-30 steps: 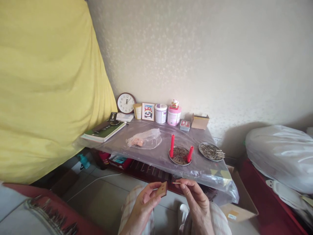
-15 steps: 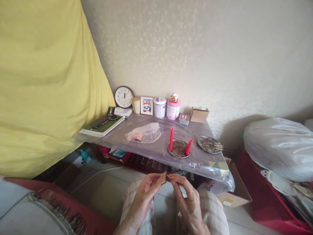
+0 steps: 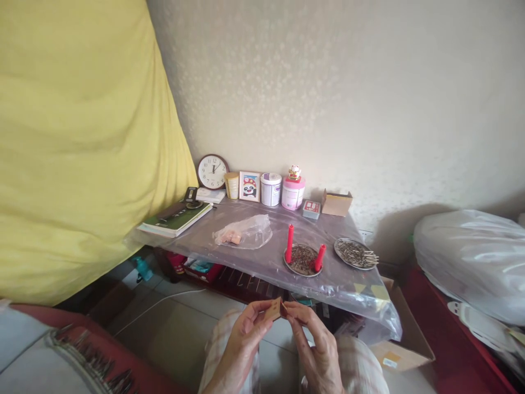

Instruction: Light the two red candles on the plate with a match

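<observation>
Above my lap, my left hand [image 3: 248, 334] grips a small brown cardboard matchbox [image 3: 273, 310] between thumb and fingers. My right hand [image 3: 311, 334] is closed in a pinch right against the box's dark right side. A thin matchstick seems to be in that pinch, mostly hidden by the fingertips. Beyond my hands, a round metal plate [image 3: 304, 273] of small dark bits bears a tall red candle [image 3: 290, 244] and a shorter, leaning red candle [image 3: 320, 258]. Neither shows a flame. Another metal plate [image 3: 348, 255] to the right holds dark bits and several pale sticks.
A low table [image 3: 246, 262] under clear plastic carries a crumpled plastic bag [image 3: 250, 231], a green book [image 3: 176, 219], a clock [image 3: 213, 171], tubs and a small open carton [image 3: 337, 203]. A cardboard box [image 3: 404, 350] and red bin [image 3: 463, 350] stand right; yellow cloth [image 3: 90, 137] hangs left.
The view has tilted up slightly, so the table sits lower in the picture. My right fingertips have shifted slightly along the matchbox's side, and the pale stick there shows less.
</observation>
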`<state>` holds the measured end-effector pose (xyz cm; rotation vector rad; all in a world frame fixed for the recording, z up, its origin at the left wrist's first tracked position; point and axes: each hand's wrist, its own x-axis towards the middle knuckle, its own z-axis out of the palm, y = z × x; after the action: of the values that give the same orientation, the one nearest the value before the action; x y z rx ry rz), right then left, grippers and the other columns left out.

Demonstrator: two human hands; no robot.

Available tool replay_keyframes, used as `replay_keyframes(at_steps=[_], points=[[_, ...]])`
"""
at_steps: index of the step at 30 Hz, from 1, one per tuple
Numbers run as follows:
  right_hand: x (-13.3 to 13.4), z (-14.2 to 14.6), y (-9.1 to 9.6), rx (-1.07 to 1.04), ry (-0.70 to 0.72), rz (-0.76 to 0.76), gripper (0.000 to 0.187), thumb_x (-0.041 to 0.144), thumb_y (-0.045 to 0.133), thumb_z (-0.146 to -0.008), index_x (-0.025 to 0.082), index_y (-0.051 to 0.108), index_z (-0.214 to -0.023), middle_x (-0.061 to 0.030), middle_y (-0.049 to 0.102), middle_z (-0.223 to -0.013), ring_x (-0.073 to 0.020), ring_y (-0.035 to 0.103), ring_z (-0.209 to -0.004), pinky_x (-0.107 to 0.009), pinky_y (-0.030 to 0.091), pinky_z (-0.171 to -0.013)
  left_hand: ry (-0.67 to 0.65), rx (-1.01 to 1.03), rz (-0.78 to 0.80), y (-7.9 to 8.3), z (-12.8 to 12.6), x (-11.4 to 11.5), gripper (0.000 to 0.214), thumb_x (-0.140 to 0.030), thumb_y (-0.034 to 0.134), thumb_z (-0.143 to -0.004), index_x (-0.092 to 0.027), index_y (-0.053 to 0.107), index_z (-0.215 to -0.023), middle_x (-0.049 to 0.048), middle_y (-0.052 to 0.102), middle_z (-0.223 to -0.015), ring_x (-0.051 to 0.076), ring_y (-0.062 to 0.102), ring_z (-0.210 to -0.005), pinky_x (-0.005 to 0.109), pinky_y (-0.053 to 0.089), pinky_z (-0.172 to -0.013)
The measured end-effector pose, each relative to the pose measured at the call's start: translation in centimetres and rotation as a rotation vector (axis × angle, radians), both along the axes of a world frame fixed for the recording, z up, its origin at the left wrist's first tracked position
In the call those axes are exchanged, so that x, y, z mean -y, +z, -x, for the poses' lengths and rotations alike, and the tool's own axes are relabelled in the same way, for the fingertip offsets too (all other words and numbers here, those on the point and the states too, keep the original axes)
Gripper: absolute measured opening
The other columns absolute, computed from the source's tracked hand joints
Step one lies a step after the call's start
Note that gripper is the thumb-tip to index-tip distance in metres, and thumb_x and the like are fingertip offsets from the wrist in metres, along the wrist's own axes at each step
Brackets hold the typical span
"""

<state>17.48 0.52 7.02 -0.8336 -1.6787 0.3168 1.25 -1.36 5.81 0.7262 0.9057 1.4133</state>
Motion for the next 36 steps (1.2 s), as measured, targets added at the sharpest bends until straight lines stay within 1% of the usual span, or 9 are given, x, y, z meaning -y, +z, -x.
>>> replay_keyframes(at_steps=[4, 8, 13, 17, 22, 25, 30, 33, 36], points=[[-0.01, 0.04, 0.27, 0.009, -0.002, -0.022, 0.013, 0.022, 0.065, -0.103, 0.027, 0.076, -0.105, -0.0047, 0.086, -0.105, -0.0179, 0.083, -0.095, -0.020, 0.064, -0.091, -0.010, 0.015, 0.008, 0.12, -0.08, -0.06, 0.035, -0.040, 0.087, -0.078, -0.019, 0.082, -0.105, 0.0127, 0.084, -0.113, 0.031, 0.072, -0.117, 0.041, 0.053, -0.106], [-0.10, 0.04, 0.30, 0.029, -0.015, -0.032, 0.015, 0.022, 0.064, -0.104, 0.028, 0.076, -0.110, -0.0027, 0.085, -0.102, -0.0161, 0.083, -0.093, -0.018, 0.063, -0.090, -0.021, 0.024, -0.002, 0.21, -0.09, -0.09, 0.033, -0.040, 0.087, -0.078, -0.019, 0.082, -0.103, 0.0121, 0.084, -0.109, 0.030, 0.072, -0.113, 0.041, 0.053, -0.104], [-0.26, -0.02, 0.05, 0.032, -0.018, -0.036, 0.017, 0.023, 0.064, -0.104, 0.027, 0.076, -0.114, -0.0033, 0.086, -0.100, -0.0177, 0.084, -0.089, -0.020, 0.066, -0.086, -0.025, 0.021, -0.002, 0.22, -0.08, -0.20, 0.036, -0.043, 0.088, -0.077, -0.019, 0.083, -0.103, 0.0123, 0.084, -0.108, 0.030, 0.073, -0.112, 0.041, 0.053, -0.103], [-0.27, -0.02, -0.01, 0.011, -0.006, -0.038, 0.019, 0.021, 0.065, -0.103, 0.028, 0.076, -0.116, -0.0031, 0.086, -0.104, -0.0176, 0.084, -0.091, -0.020, 0.065, -0.088, -0.024, 0.032, 0.003, 0.13, -0.07, -0.24, 0.038, -0.043, 0.087, -0.077, -0.017, 0.083, -0.105, 0.0154, 0.084, -0.112, 0.033, 0.073, -0.115, 0.045, 0.053, -0.106], [-0.15, 0.18, -0.02, 0.019, -0.020, -0.021, 0.021, 0.018, 0.064, -0.102, 0.029, 0.075, -0.116, -0.0021, 0.085, -0.104, -0.0164, 0.083, -0.092, -0.018, 0.064, -0.090, -0.011, 0.037, 0.004, 0.19, -0.05, -0.22, 0.037, -0.044, 0.088, -0.077, -0.019, 0.084, -0.105, 0.0138, 0.084, -0.112, 0.033, 0.073, -0.118, 0.044, 0.054, -0.107], [-0.11, 0.18, -0.04, 0.039, -0.027, -0.041, 0.021, 0.017, 0.063, -0.102, 0.028, 0.074, -0.116, -0.0026, 0.085, -0.104, -0.0165, 0.083, -0.092, -0.019, 0.063, -0.090, -0.009, 0.024, 0.009, 0.17, -0.03, -0.19, 0.039, -0.045, 0.088, -0.076, -0.018, 0.084, -0.103, 0.0141, 0.084, -0.110, 0.033, 0.073, -0.115, 0.043, 0.055, -0.105], [-0.11, 0.00, -0.10, 0.059, -0.025, -0.026, 0.016, 0.019, 0.063, -0.103, 0.028, 0.074, -0.110, -0.0035, 0.085, -0.105, -0.0171, 0.083, -0.094, -0.019, 0.063, -0.091, -0.010, 0.008, 0.033, 0.07, -0.04, -0.09, 0.037, -0.047, 0.089, -0.075, -0.020, 0.083, -0.101, 0.0114, 0.084, -0.107, 0.029, 0.073, -0.110, 0.039, 0.055, -0.101], [-0.12, -0.08, -0.16, 0.055, -0.026, -0.026, 0.013, 0.020, 0.063, -0.104, 0.027, 0.074, -0.105, -0.0040, 0.084, -0.104, -0.0174, 0.083, -0.094, -0.020, 0.063, -0.091, -0.010, 0.028, 0.021, 0.11, -0.08, -0.12, 0.037, -0.047, 0.090, -0.074, -0.021, 0.083, -0.099, 0.0103, 0.084, -0.106, 0.029, 0.072, -0.109, 0.039, 0.055, -0.100], [-0.13, -0.11, -0.22, 0.065, -0.024, -0.028, 0.012, 0.023, 0.062, -0.105, 0.027, 0.073, -0.104, -0.0045, 0.084, -0.104, -0.0179, 0.082, -0.095, -0.020, 0.064, -0.091, -0.011, 0.034, 0.021, 0.17, -0.14, -0.20, 0.039, -0.048, 0.090, -0.074, -0.020, 0.083, -0.100, 0.0113, 0.083, -0.106, 0.030, 0.072, -0.111, 0.040, 0.054, -0.102]])
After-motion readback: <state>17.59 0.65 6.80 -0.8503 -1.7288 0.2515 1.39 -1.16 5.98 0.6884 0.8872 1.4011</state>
